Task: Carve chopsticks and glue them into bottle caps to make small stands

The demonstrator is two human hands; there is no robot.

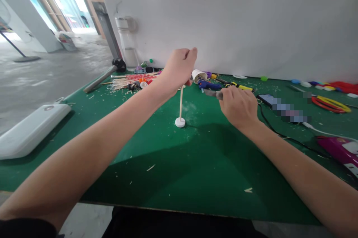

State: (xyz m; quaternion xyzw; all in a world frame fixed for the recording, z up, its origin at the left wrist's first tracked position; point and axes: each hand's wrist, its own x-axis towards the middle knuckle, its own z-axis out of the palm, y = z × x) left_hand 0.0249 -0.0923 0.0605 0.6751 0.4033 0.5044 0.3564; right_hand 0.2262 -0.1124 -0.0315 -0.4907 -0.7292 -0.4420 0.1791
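Observation:
My left hand (pixel 179 67) is closed around the upper part of a thin wooden stick (pixel 181 104). The stick stands nearly upright, its lower end on a small white disc (pixel 180 122) that rests on the green table. To the right, my right hand (pixel 239 107) is closed around what looks like a knife (pixel 213 93), its grey blade pointing left toward the stick but apart from it. The handle is hidden in my fist. Just behind the blade lies a blue tool (pixel 208 85), perhaps a glue gun. Faint white dust marks the table beside the disc.
Behind my left arm lie a hammer (pixel 103 76) and bundled sticks (pixel 131 81). A tipped white cup (pixel 199 76) stands near the wall. At right are a phone (pixel 267 100), cables (pixel 331 104) and a magenta power strip (pixel 338 148); a white case (pixel 33 130) is left.

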